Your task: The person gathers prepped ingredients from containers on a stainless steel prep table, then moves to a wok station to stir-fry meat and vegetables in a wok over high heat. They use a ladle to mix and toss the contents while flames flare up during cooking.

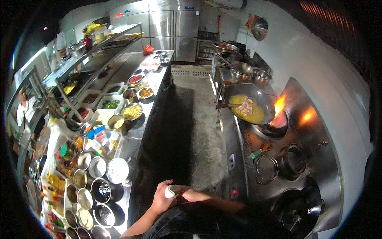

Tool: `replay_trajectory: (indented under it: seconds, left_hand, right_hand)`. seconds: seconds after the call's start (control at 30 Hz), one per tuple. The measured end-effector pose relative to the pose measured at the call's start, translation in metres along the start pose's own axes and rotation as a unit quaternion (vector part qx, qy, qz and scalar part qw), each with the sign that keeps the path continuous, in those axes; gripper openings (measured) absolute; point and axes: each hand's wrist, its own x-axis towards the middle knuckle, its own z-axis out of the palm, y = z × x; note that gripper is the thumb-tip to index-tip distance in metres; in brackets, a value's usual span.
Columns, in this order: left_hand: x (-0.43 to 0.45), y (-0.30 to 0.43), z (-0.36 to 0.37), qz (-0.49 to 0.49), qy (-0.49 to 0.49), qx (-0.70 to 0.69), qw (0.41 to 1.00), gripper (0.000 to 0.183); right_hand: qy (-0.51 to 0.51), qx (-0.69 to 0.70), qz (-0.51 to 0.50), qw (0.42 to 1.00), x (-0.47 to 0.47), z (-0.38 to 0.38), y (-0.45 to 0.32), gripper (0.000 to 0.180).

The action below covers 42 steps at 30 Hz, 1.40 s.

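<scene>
Both hands meet in front of my body, low in the view. My left hand [162, 195] is closed around a bunched white cloth [170, 191]. Against the cloth's other side lies my right hand [191, 194]; its fingers are partly hidden, so its hold is unclear. To the right, a wok [253, 104] tilts beside a burner [276, 122] with a tall orange flame [280, 106]. Pieces of meat [246, 107] sit in yellowish liquid in the wok, with a dark-handled utensil [225, 105] reaching in.
Metal seasoning pots [101, 189] and bowls of chopped food [132, 111] crowd the left counter. A bamboo brush [262, 150], a metal ring [266, 169] and a second wok [294, 209] are on the stove at right. Other people [26, 107] stand beyond the shelf. Refrigerators [173, 33] stand at the back.
</scene>
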Motion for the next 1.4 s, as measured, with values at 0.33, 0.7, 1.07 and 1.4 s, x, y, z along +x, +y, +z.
replay_trajectory:
  seconds: [0.33,0.7,1.07,1.4]
  left_hand:
    - [0.092,-0.065,0.013,-0.299,-0.001,-0.327,0.896,0.008]
    - [0.247,-0.191,-0.057,-0.261,0.028,-0.352,0.898,0.016]
    - [0.318,-0.249,-0.088,-0.313,-0.030,-0.344,0.885,0.019]
    - [0.338,-0.247,-0.075,-0.431,-0.084,-0.337,0.832,0.015]
  right_hand:
    - [0.254,0.130,0.064,0.956,0.002,-0.103,-0.102,0.036]
    - [0.583,0.351,-0.267,0.683,0.144,-0.307,-0.311,0.029]
    - [0.364,0.392,-0.479,0.696,0.048,-0.387,-0.420,0.010]
    - [0.477,0.243,-0.259,0.804,-0.047,-0.366,-0.415,0.008]
